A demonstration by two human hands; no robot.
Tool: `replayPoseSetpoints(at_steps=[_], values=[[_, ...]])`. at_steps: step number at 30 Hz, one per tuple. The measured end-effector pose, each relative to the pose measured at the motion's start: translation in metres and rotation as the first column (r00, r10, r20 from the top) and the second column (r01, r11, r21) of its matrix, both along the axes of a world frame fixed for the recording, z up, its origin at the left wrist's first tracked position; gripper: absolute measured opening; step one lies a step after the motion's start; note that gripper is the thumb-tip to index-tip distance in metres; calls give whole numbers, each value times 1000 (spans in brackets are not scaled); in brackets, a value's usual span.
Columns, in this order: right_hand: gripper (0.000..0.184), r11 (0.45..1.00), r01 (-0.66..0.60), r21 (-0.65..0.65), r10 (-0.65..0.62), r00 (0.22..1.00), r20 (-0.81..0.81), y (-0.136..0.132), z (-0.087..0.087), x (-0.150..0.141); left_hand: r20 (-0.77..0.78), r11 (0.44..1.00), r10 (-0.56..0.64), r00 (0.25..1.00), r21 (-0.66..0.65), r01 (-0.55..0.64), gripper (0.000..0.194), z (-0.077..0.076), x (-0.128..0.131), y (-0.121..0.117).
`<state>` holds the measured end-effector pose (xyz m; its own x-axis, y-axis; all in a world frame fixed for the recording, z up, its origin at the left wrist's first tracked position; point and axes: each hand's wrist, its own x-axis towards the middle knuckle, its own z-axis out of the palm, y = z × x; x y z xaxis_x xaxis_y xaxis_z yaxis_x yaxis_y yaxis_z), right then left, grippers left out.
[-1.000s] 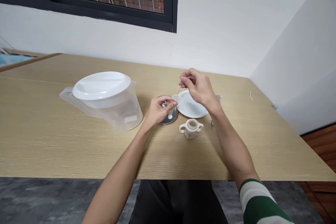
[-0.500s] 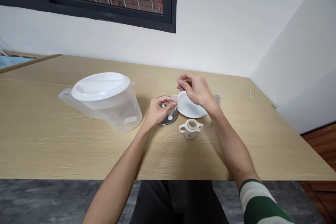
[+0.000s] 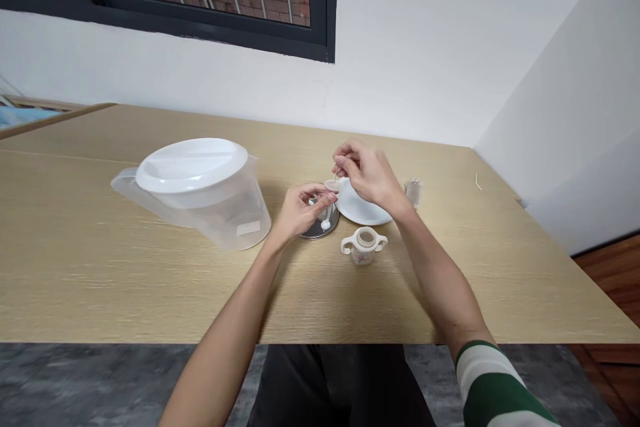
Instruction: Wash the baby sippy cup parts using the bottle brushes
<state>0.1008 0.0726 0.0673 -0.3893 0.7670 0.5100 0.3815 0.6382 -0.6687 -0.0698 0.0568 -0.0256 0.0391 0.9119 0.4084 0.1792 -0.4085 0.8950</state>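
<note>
My left hand pinches a small translucent round piece over the metal dish. My right hand is closed on a thin wire-like stick, its lower end at the round piece; whether it goes inside is too small to tell. Below my left fingers hangs or lies a thin tube with a white knob. The round metal dish holds clear and white parts, partly hidden by that hand. A white plate lies under my right hand. Nearer me stands a cream two-handled cup piece with an open top.
A large translucent pitcher with a white lid stands on the left of the wooden table. Beyond my right forearm lies a greyish bristly thing. A thin white strip lies far right. A wall and window stand behind.
My right hand has shifted slightly left with the stick, which now stands more upright. More of the bristly thing shows beside my forearm. My left hand stays nearly in place.
</note>
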Motion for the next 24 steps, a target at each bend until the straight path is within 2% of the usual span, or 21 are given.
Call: replayPoseSetpoints(at_steps=[3,7,12,16,21,24], values=[[10,1000,26,-8,-27,986,-167,7,0,7,-78,998,-55,995,-22,53,30,3,1,-2],[20,998,64,17,-56,953,-298,14,4,19,-76,999,-34,997,-1,35,29,6,2,-4],[33,991,101,85,-64,931,-358,12,11,27,-119,1000,-21,993,3,21,26,7,3,-5],[32,978,141,155,-72,919,-387,9,15,30,-155,1000,-23,988,10,25,25,8,2,-6],[31,934,251,253,-115,885,-451,11,21,44,-179,999,-42,983,25,47,24,7,2,-4],[31,930,245,275,-95,881,-464,8,25,50,-167,999,-11,986,46,19,23,5,4,-3]])
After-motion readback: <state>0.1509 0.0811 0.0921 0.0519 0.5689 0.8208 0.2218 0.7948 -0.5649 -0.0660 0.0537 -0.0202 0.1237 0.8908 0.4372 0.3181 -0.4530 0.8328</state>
